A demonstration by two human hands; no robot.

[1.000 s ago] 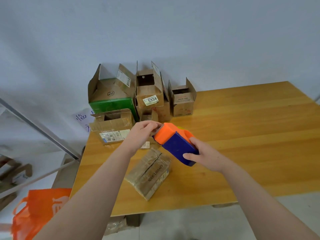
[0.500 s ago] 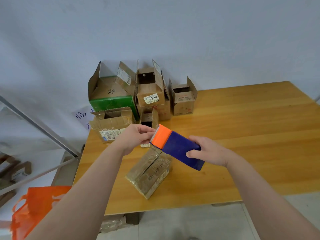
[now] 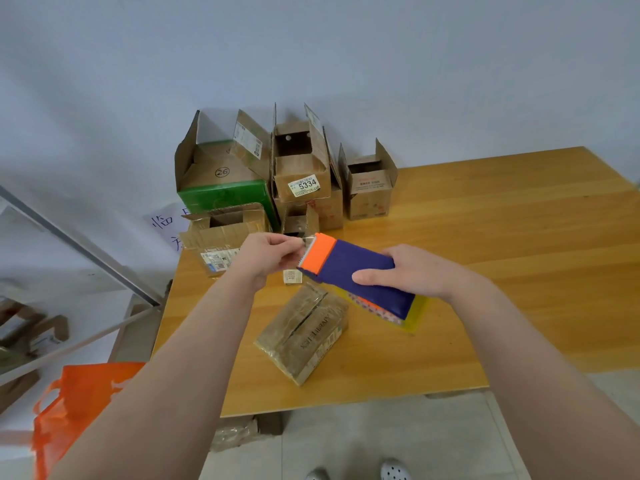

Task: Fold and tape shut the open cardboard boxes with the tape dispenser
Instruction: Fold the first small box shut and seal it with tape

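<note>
Head view: a purple-and-orange plastic tape dispenser (image 3: pixel 356 271) is held above the yellow wooden table (image 3: pixel 502 237), gripped by the right hand (image 3: pixel 412 271) with fingers curled round its body. The clear tape end (image 3: pixel 306 241) at its orange edge is pinched between thumb and fingertips of the left hand (image 3: pixel 268 256). A brown cardboard box with flaps folded down (image 3: pixel 304 336) is laid on the table just below. Open cardboard boxes (image 3: pixel 301 168) are stacked at the far left corner.

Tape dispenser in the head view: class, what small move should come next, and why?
Probably pull a short length of tape free and lower it to the centre seam of the folded box. The right hand grips the tape dispenser, the left hand pinches what looks like the tape end at its orange cutter, and the box's closed flaps seem untaped.
</note>
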